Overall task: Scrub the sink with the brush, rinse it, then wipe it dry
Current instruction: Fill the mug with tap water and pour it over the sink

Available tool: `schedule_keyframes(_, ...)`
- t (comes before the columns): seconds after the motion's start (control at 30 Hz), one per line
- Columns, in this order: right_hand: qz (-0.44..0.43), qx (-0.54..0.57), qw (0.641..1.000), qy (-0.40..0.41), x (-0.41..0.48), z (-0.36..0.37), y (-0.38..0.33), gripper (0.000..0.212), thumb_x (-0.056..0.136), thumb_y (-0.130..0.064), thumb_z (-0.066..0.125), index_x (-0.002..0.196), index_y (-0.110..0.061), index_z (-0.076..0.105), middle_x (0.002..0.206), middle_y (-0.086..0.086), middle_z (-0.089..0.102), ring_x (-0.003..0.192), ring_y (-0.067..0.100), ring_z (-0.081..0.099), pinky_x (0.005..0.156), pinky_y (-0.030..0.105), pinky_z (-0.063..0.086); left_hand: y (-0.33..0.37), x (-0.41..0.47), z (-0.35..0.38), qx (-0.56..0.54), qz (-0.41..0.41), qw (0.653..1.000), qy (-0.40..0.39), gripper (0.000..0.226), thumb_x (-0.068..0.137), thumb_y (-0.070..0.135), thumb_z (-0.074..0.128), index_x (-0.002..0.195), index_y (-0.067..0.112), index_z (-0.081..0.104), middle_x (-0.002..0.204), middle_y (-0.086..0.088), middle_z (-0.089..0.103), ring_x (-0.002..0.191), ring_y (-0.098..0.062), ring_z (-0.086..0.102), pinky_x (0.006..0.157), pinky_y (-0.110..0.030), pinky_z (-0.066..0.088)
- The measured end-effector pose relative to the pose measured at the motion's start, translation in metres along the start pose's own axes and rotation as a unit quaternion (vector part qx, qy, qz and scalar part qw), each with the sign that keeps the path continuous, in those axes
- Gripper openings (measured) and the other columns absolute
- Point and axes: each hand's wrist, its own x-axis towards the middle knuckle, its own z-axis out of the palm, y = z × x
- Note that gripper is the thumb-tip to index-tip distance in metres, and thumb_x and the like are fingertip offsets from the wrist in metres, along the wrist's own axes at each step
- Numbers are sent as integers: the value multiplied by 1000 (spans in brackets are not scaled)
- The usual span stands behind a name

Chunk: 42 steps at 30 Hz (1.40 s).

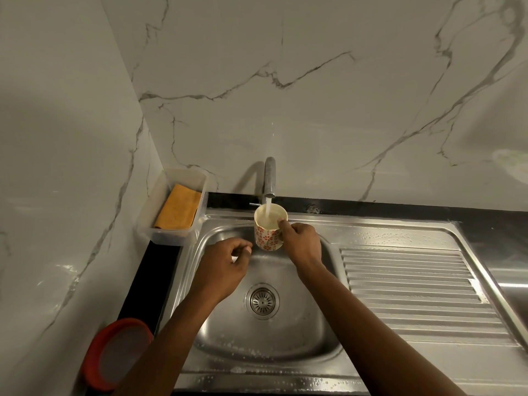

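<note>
The steel sink (311, 332) fills the middle of the head view, wet, with foam specks along its front wall and a round drain strainer (262, 300) at the bottom. My right hand (300, 244) grips a white cup with red flowers (267, 238) under the tap (270, 178); water runs into the cup. The thumb lies over the rim. My left hand (225, 267) hovers over the basin's left side, fingers loosely curled, holding nothing. An orange cloth (178, 208) lies in a clear plastic tray (171, 238) at the back left. No brush is in view.
A ribbed steel drainboard (414, 292) stretches to the right of the basin. A red-rimmed round lid (114, 355) lies on the black counter at the front left. Marble walls close in behind and on the left.
</note>
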Motion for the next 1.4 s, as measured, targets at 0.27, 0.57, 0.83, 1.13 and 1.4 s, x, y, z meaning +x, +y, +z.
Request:
schedule_keyframes(0.27,6,4,1000,0,-3,1,-3,42,102,-53,56,94,-17,77,90,-2,76,78,10,69,63,23,46,-1,-2,-2,-6,0,1000,-2,16,100,27,65,109,24,77,103,15,75,97,1,68,87,-18,54)
schedule_keyframes(0.57,18,1,1000,7,-6,2,-9,43,101,-53,56,96,-16,76,91,0,77,79,13,70,63,25,47,-8,-7,-8,-14,-2,1000,-9,17,100,28,65,110,25,78,102,16,74,96,3,68,83,-13,51)
schedule_keyframes(0.83,32,5,999,13,-11,4,-10,42,102,-52,56,93,-16,76,89,-1,76,77,12,69,61,24,45,-17,-14,-12,-10,2,1000,-21,16,99,27,65,109,25,78,104,15,75,97,0,68,85,-23,56)
schedule_keyframes(1.13,33,9,999,-16,-32,-18,10,35,100,-51,60,97,-19,76,90,-3,78,84,14,75,79,35,63,-28,-53,-8,14,-19,998,-62,16,98,28,66,108,27,78,102,19,75,94,3,68,85,-17,52)
schedule_keyframes(1.4,20,28,994,-99,-66,-75,75,32,100,-40,65,82,-16,77,80,1,79,80,19,77,82,50,65,-37,-159,26,25,-104,993,-57,23,99,13,63,116,22,76,109,15,72,97,-2,67,91,-22,52)
